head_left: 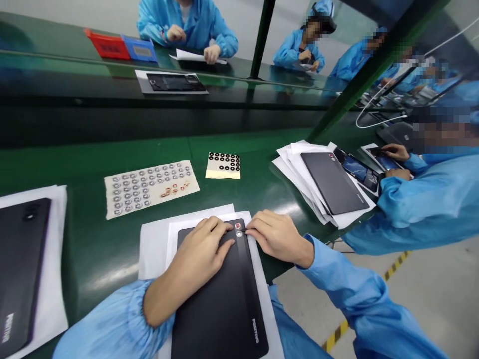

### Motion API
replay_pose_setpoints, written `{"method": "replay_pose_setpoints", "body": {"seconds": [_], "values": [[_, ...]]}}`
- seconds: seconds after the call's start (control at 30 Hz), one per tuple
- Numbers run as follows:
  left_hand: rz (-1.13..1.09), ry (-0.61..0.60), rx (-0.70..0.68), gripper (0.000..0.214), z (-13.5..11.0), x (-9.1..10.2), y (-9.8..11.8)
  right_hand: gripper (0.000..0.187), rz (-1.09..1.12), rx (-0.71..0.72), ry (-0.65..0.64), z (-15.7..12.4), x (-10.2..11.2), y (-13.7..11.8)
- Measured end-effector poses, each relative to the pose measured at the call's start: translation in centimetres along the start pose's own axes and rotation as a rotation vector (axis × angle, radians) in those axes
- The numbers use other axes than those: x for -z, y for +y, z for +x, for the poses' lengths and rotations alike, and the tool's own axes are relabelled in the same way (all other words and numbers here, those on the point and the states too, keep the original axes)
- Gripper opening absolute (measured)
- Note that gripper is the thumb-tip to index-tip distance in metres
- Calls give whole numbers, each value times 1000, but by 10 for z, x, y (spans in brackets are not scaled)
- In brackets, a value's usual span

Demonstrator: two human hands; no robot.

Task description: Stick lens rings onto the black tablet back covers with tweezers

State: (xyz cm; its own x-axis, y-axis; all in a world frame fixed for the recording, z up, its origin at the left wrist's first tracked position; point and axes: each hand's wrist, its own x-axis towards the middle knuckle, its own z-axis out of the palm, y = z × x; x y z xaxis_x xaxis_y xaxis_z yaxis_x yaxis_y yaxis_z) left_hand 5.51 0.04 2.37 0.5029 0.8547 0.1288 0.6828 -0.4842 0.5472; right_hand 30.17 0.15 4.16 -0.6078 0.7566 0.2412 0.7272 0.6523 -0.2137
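Observation:
A dark tablet (220,299) lies back up on white paper sheets (157,239) in front of me. At its upper corner is a camera area with a red mark (238,226) and a pale round piece (239,234) below it. My left hand (204,244) rests on the tablet's back, thumb and forefinger apart beside the camera area. From the other side, my right hand (273,234) pinches thin dark tweezers (244,230), mostly hidden by the fingers, with the tip at the camera area.
Beyond the tablet lie a sheet of ring-shaped stickers (129,187) and a small sheet of black rings (224,172). Another tablet (22,269) lies left; one more (333,182) tops papers at right, near a co-worker's sleeve (422,199). A raised shelf (232,94) runs across the back.

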Motion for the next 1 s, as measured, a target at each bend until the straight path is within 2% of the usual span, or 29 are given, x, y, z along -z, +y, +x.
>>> {"method": "replay_pose_setpoints", "body": {"seconds": [0.23, 0.43, 0.63, 0.8, 1.0], "values": [[24, 28, -78, 20, 9, -7, 5, 18, -18, 41, -44, 9, 7, 8], [-97, 125, 60, 17, 17, -5, 0, 22, -25, 80, -87, 20, 4, 12], [-15, 141, -21, 17, 17, -7, -6, 23, 2, 14, 11, 14, -1, 13], [19, 142, -71, 18, 18, -10, -6, 18, -147, 96, 24, 7, 3, 6], [21, 140, -132, 16, 22, -9, -7, 17, -345, 208, 129, -1, -8, 1]]}}
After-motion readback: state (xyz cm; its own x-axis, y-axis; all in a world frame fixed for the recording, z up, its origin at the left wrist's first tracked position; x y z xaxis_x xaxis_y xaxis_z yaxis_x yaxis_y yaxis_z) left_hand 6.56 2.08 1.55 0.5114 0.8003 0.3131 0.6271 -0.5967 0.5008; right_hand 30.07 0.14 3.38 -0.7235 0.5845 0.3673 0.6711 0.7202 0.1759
